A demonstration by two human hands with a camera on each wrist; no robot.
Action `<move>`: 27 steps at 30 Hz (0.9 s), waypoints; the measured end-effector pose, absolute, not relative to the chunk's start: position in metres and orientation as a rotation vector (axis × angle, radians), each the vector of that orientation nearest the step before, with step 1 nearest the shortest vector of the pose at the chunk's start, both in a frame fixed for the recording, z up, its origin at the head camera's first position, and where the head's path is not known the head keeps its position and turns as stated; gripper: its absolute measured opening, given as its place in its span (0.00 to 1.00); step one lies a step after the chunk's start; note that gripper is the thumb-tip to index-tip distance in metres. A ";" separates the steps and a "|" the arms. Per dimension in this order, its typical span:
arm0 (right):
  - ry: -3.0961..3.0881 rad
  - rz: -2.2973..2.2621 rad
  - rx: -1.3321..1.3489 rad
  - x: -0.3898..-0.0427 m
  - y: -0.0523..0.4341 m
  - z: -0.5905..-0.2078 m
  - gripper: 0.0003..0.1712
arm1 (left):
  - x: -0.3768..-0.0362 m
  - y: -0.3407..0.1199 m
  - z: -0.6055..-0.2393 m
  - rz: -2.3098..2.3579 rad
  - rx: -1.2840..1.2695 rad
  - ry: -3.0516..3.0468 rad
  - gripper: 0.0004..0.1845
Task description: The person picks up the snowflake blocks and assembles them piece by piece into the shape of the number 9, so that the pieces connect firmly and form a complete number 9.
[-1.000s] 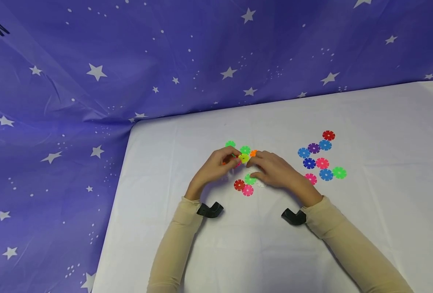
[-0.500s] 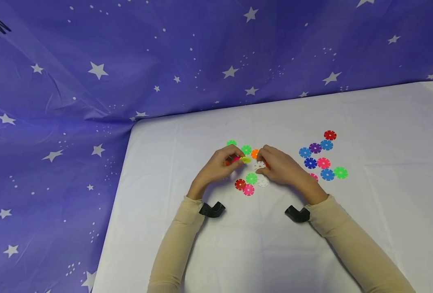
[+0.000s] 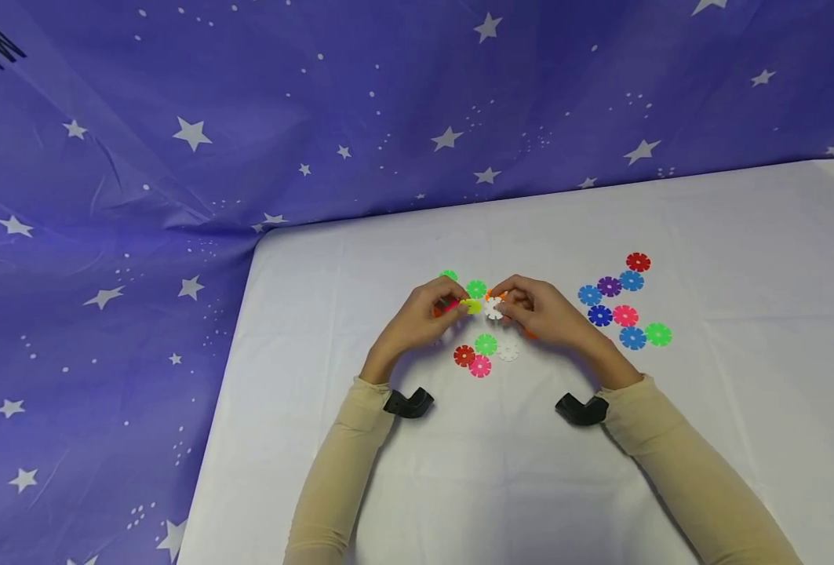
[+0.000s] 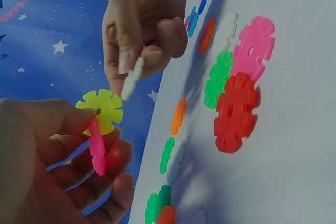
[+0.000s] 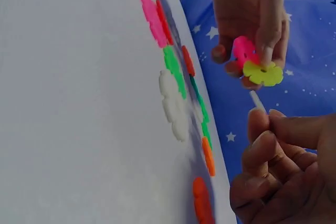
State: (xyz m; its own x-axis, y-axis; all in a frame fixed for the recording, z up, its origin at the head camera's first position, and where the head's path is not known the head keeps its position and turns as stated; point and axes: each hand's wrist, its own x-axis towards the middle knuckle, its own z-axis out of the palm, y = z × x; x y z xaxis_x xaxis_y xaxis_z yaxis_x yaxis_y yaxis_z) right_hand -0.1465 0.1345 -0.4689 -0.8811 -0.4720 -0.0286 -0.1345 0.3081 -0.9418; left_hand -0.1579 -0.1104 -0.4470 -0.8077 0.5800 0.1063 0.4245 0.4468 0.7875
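Nearest, two beige sleeves (image 3: 332, 471) reach forward over a desk (image 3: 452, 486) covered in white cloth, each with a black elbow-shaped fitting (image 3: 409, 403) at the wrist.

Past the wrists, four flower-shaped, notched discs lie flat: a dark red disc (image 3: 464, 356) and a hot-pink disc (image 3: 480, 366), then a bright green disc (image 3: 486, 344) and a white disc on the cloth (image 3: 508, 350). Just beyond, an orange disc (image 3: 532, 334) is partly covered by the right hand (image 3: 549, 310).

Both hands are raised over the desk, facing each other. The left hand (image 3: 417, 318) has its grip pinching a lemon-yellow notched plastic disc (image 4: 107, 109), set crosswise to a neon-pink notched disc (image 4: 96, 148). In the left wrist view the yellow one shows its face and the pink one hangs edge-on below, the pair's long axis running roughly top to bottom; the thumb hides part of the join. The right grip pinches a white notched plastic disc (image 3: 492, 309) between thumb and fingers. It shows its face to the head view and a thin, slanted edge to the left wrist view, its free rim pointing at the yellow disc, near but apart.

Farther on, light-green discs (image 3: 476, 289) lie behind the hands, one partly hidden by the left. Off to the right is a cluster of red, blue, purple, pink and green discs (image 3: 609, 286). At the back hangs a violet-blue curtain (image 3: 374, 102) with white stars.
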 end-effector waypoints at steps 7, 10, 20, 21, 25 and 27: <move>2.132 -1.729 -0.506 -0.146 0.135 -0.465 0.16 | -0.159 -0.110 -0.446 1.261 0.920 2.551 0.03; 2.112 -1.744 -0.500 -0.145 0.135 -0.464 0.16 | -0.160 -0.110 -0.447 1.252 0.937 2.551 0.03; 2.115 -1.714 -0.470 -0.142 0.130 -0.462 0.15 | -0.158 -0.110 -0.449 1.240 0.975 2.521 0.04; 2.121 -1.713 -0.471 -0.142 0.130 -0.462 0.15 | -0.158 -0.110 -0.449 1.242 0.977 2.519 0.04; 2.127 -1.752 -0.450 -0.140 0.124 -0.463 0.14 | -0.157 -0.109 -0.449 1.272 1.009 2.519 0.02; 2.122 -1.789 -0.428 -0.139 0.121 -0.464 0.13 | -0.157 -0.108 -0.449 1.292 1.034 2.533 0.02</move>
State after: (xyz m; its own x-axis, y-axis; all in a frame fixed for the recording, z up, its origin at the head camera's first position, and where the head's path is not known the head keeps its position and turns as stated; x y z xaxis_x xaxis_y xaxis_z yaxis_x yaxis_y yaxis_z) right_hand -0.1390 0.1209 -0.4637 -0.8996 -0.4327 -0.0589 -0.0151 0.1657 -0.9861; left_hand -0.1569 -0.1079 -0.4488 -0.7602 0.6200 0.1941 0.5210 0.4034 0.7522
